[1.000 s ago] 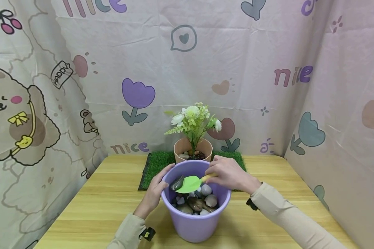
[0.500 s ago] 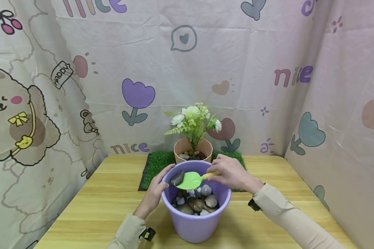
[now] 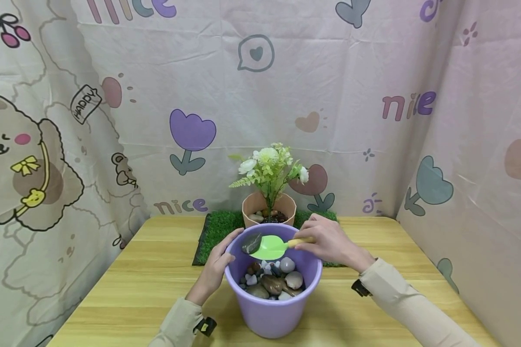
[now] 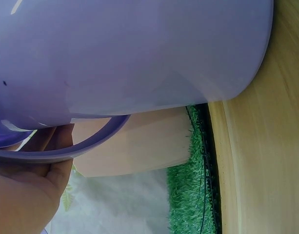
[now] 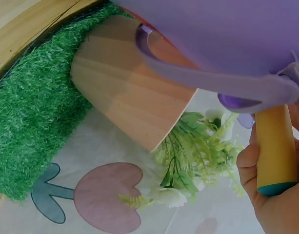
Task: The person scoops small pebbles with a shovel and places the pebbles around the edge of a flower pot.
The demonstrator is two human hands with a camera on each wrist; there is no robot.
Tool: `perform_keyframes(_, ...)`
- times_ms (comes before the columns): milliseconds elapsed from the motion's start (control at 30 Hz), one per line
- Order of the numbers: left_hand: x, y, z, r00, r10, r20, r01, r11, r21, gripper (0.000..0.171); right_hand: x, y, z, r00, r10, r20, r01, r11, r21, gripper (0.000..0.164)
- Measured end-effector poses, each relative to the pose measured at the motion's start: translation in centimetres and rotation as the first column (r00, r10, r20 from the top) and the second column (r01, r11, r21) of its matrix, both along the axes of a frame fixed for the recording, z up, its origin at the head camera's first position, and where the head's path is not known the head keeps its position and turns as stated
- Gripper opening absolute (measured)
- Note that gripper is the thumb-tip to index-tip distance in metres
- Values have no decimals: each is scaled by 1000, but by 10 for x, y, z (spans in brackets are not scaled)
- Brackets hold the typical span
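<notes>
A purple bucket with stones in its bottom stands at the table's front. My left hand grips its left rim, and the left wrist view shows that hand by the bucket's carrying handle. In my right hand is a small trowel with a light green blade and a yellow handle. One dark stone lies at the blade's tip, level with the upper inside of the bucket. The trowel points left over the other stones.
Behind the bucket, a peach flowerpot holds white flowers and some pebbles. It stands on a green turf mat on the wooden table. Printed cloth hangs behind and at both sides.
My right hand has moved slightly right, and the trowel with the dark stone has risen a little. The left hand and bucket have stayed in place.
</notes>
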State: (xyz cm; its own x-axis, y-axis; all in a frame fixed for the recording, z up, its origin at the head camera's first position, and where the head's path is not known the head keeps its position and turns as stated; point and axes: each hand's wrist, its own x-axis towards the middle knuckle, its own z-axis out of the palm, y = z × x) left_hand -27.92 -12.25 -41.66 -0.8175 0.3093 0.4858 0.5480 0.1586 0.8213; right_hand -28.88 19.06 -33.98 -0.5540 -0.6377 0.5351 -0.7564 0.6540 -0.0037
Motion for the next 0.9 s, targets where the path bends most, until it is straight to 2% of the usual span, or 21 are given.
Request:
perform_keyframes(533, 1, 0, 0, 1000, 5, 11, -5, 1000, -3, 69, 3, 16, 6, 1000, -4, -7, 4, 999, -54, 21)
perform_keyframes(900, 3, 1, 1, 1000, 18, 22, -17, 1000, -5, 70, -4, 24, 17, 999, -25, -45, 22, 998, -63, 22)
